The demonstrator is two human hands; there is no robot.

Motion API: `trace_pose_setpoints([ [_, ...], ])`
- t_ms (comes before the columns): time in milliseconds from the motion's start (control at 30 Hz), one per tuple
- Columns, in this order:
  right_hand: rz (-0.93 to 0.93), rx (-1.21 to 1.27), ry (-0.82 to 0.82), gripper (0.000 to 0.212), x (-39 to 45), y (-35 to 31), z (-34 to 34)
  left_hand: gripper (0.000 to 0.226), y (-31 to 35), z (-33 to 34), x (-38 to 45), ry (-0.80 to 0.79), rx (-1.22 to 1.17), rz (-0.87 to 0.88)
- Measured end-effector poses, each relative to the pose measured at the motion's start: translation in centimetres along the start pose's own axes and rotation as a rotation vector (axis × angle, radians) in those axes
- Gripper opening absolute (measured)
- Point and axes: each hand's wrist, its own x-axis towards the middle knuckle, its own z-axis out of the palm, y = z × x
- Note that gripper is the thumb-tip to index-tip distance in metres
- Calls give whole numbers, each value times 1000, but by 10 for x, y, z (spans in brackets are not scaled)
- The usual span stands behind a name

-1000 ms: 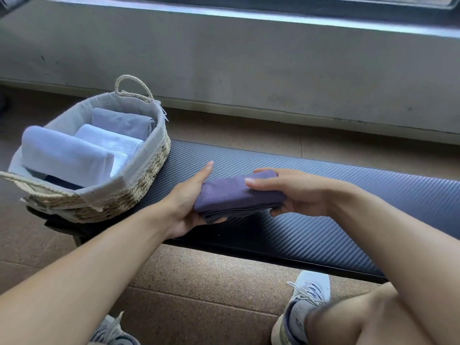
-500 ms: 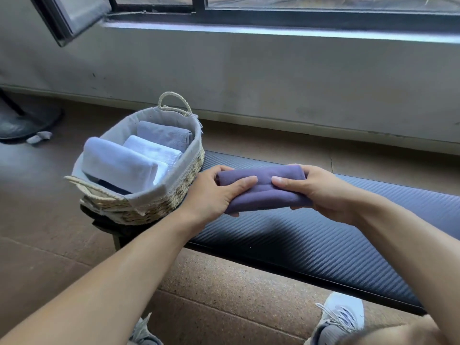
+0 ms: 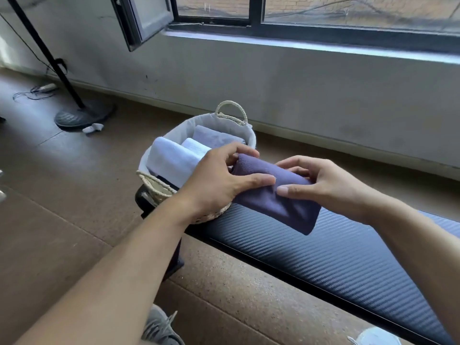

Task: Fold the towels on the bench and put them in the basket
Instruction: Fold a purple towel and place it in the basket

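The bench [image 3: 348, 257] supports the basket [image 3: 250, 138] at its end; three folded towels already lie inside. Both hands grip the folded purple towel [image 3: 278, 202], left hand [image 3: 219, 181] and right hand [image 3: 321, 185], at the basket's rim. Placement step; next, lower it into the remaining gap.

A plain grey plastered wall [image 3: 286, 80] ran along the back beneath a black-framed window [image 3: 311, 18] with a pale sill [image 3: 323, 49]; one dark-framed sash [image 3: 145, 18] hung open into the room; daylight came through the glass; the brown speckled cork-like floor [image 3: 62, 200] spread below; a black pole stand on a round dark base [image 3: 83, 114] stood at the left, near a white scrap [image 3: 93, 127] and loose cables [image 3: 34, 93].
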Motion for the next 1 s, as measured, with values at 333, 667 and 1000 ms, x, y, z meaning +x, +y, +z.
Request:
trace_pose_setpoints([
  [333,6,43,251,24,87,-30,13,44,-18,-63,12,345,798,-383],
  [667,139,-169,72,38,198,-38,63,62,-15,-66,18,67,1025,-479],
  [1000,-381,-1077,-19,40,206,-39,87,84,-20,-49,29,-93,1246,-695],
])
